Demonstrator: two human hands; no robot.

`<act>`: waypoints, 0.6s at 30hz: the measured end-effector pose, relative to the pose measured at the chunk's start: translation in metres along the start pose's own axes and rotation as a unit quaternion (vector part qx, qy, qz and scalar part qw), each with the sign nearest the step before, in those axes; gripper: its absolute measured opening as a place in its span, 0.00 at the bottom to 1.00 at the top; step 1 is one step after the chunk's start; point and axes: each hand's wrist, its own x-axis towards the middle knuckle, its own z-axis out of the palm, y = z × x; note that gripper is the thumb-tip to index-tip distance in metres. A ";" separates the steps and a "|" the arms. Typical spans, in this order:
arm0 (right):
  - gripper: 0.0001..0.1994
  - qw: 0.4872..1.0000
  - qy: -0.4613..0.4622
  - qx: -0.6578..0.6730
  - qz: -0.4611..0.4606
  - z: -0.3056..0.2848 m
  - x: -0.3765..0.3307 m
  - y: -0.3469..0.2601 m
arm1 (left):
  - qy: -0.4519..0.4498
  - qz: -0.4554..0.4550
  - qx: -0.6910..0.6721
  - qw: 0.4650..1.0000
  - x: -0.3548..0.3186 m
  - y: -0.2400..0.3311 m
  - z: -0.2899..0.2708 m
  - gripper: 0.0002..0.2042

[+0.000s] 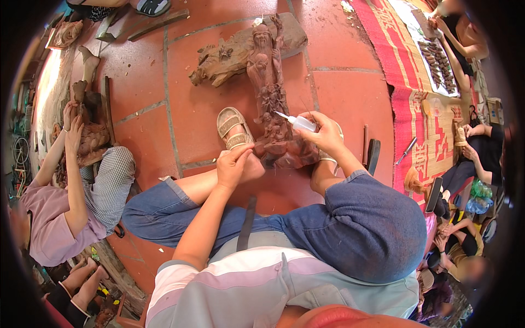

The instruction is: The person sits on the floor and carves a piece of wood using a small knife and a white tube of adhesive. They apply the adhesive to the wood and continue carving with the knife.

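Note:
A reddish-brown carved wooden statue (268, 82) of a bearded figure lies on the floor before me, its base toward me and its head on a rough wood slab (229, 57). My right hand (324, 134) grips a small white squeeze bottle (304, 124). Its thin pointed nozzle aims left, just over the lower carving. Beside the statue's base, above my sandalled left foot, my left hand (234, 165) is closed in a pinch. Whatever its fingertips hold, if anything, is too small to make out.
Right of my foot lie a dark-handled tool (373, 156) and a thin wooden stick (365, 143). A red-and-tan mat (404, 109) bears a pen-like tool (406, 151). At left a person (71, 213) handles a carving (94, 143); other people work along the right.

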 end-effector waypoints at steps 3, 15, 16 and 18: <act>0.19 1.000 0.004 -0.018 -0.009 -0.001 0.000 -0.002 | 0.032 0.021 0.024 0.999 -0.004 -0.004 0.002 0.08; 0.19 0.997 0.017 -0.067 -0.036 -0.003 0.004 -0.010 | 0.043 0.074 0.075 0.993 0.001 -0.001 0.003 0.13; 0.19 0.996 0.015 -0.074 -0.042 -0.004 0.005 -0.009 | 0.045 0.074 0.075 0.993 0.002 -0.003 0.004 0.13; 0.17 0.995 0.024 -0.080 -0.057 -0.004 0.006 -0.007 | 0.041 0.062 0.054 0.996 0.003 -0.007 0.004 0.14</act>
